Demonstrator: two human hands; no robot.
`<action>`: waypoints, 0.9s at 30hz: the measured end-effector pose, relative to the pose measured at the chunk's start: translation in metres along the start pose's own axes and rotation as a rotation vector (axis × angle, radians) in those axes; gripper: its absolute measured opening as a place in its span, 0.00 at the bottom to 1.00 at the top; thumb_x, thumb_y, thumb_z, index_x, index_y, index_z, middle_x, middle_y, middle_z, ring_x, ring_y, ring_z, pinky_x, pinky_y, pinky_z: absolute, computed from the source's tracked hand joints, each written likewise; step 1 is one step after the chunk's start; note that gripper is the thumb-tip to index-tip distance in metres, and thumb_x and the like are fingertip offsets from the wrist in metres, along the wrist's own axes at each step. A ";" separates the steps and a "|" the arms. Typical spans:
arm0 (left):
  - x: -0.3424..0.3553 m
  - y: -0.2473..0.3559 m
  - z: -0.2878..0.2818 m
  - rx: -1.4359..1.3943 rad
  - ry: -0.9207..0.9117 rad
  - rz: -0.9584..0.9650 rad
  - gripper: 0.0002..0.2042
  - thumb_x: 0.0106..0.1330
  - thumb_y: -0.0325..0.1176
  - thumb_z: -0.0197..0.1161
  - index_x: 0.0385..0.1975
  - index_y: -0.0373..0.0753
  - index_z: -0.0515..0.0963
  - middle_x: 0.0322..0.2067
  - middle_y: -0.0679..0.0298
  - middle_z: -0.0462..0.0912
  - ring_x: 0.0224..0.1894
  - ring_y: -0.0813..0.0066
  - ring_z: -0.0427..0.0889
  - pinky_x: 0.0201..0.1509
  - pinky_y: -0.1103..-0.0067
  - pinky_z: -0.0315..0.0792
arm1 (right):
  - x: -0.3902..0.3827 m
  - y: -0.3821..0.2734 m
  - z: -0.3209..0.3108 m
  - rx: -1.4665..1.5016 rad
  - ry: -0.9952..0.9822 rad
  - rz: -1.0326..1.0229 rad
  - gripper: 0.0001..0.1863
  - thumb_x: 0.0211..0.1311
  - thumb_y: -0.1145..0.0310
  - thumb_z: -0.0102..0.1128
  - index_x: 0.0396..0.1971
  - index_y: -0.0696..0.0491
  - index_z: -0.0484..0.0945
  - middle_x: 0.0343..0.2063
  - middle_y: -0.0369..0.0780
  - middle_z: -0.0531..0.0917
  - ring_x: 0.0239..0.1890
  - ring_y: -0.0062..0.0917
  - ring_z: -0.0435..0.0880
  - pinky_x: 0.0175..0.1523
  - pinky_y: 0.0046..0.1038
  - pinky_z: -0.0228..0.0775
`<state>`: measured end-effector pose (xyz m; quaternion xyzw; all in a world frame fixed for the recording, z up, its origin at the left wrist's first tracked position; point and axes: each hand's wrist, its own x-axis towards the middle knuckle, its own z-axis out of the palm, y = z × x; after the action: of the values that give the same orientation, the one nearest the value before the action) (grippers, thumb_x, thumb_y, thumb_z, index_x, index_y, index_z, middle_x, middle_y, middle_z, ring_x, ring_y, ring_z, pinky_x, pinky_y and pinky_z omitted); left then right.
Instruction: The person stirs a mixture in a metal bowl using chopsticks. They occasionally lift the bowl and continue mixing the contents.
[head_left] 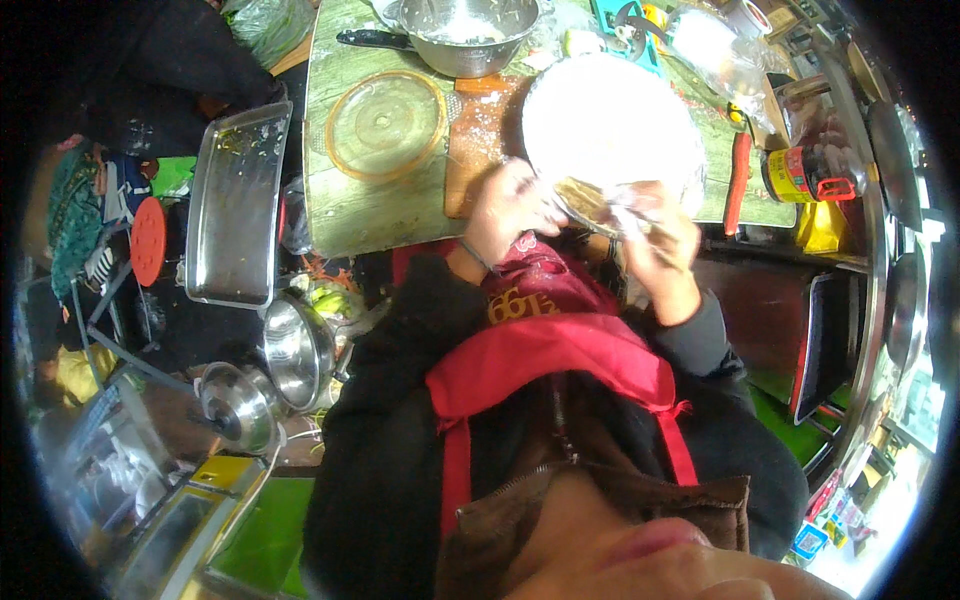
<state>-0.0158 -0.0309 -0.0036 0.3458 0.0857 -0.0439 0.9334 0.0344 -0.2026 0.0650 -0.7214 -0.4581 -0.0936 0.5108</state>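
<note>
We find both hands, left hand and right hand, clamped on the flour-filled bowl, tilted above the tabletop; emptying appears unfinished.

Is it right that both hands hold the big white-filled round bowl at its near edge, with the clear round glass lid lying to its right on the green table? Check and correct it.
Not quite. The head view shows the clear round glass lid lying to the left of the big white-filled round bowl, not the right. The left hand and right hand do hold the bowl's near edge, on the green table.
</note>
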 end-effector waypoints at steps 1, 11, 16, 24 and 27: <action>0.008 0.006 -0.003 0.163 0.150 0.004 0.05 0.59 0.23 0.49 0.33 0.31 0.63 0.25 0.55 0.73 0.23 0.67 0.78 0.23 0.78 0.76 | 0.000 0.006 0.003 -0.180 -0.047 -0.018 0.07 0.48 0.85 0.53 0.28 0.60 0.72 0.28 0.46 0.77 0.32 0.28 0.78 0.32 0.24 0.71; 0.015 0.005 -0.006 0.270 0.166 0.066 0.04 0.57 0.23 0.49 0.30 0.31 0.64 0.25 0.58 0.71 0.26 0.68 0.78 0.26 0.77 0.77 | 0.006 0.010 -0.066 0.141 0.402 0.307 0.09 0.53 0.84 0.48 0.36 0.63 0.68 0.37 0.47 0.75 0.38 0.32 0.77 0.38 0.31 0.77; 0.000 -0.004 0.003 0.268 -0.026 0.117 0.04 0.57 0.23 0.48 0.31 0.30 0.64 0.26 0.57 0.71 0.30 0.66 0.78 0.30 0.75 0.77 | -0.007 0.004 -0.019 -0.177 -0.139 0.066 0.10 0.43 0.85 0.55 0.28 0.59 0.71 0.25 0.43 0.76 0.30 0.31 0.77 0.35 0.28 0.71; -0.006 -0.011 0.003 0.163 -0.028 0.041 0.11 0.60 0.26 0.48 0.41 0.29 0.64 0.34 0.53 0.74 0.33 0.64 0.78 0.33 0.75 0.75 | 0.010 0.031 -0.073 0.100 0.422 0.402 0.10 0.54 0.81 0.50 0.38 0.63 0.69 0.35 0.46 0.76 0.34 0.28 0.78 0.37 0.26 0.75; -0.005 -0.011 0.004 0.150 -0.054 0.005 0.12 0.60 0.26 0.48 0.42 0.29 0.64 0.34 0.54 0.74 0.33 0.65 0.78 0.33 0.76 0.75 | -0.004 -0.005 -0.061 0.218 0.327 0.393 0.09 0.53 0.81 0.51 0.36 0.60 0.70 0.33 0.44 0.77 0.32 0.26 0.78 0.35 0.24 0.74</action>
<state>-0.0218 -0.0417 -0.0067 0.4138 0.0559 -0.0572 0.9068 0.0491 -0.2549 0.0941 -0.7128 -0.2281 -0.0580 0.6607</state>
